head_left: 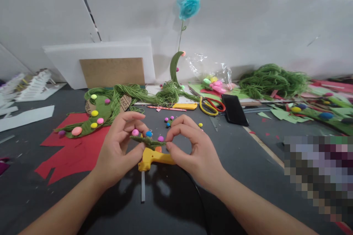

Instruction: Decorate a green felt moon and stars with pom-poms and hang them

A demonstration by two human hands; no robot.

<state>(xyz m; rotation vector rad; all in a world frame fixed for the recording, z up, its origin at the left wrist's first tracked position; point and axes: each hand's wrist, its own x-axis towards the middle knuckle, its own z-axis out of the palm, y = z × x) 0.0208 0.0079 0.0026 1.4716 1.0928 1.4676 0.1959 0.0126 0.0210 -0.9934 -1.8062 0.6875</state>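
Between my two hands is a small green felt piece (pixel 149 141) with pink, blue and purple pompoms along its top. My left hand (pixel 117 147) pinches its left end between thumb and fingers. At the right end, the thumb and fingertips of my right hand (pixel 190 143) grip it. Below and behind the piece, a yellow hot glue gun (pixel 158 157) lies on the dark table, a glue stick (pixel 143 187) jutting from it toward me. Several loose pompoms (pixel 172 118) sit just beyond my hands.
Left are red paper (pixel 74 154) and a green felt crescent (pixel 92 123) with pompoms. Behind lie green yarn (pixel 275 80), a yellow comb (pixel 184 106), scissors (pixel 209 108) and a black phone (pixel 234 109). A blue flower (pixel 189 5) stands against the white partition. A cable runs from the glue gun.
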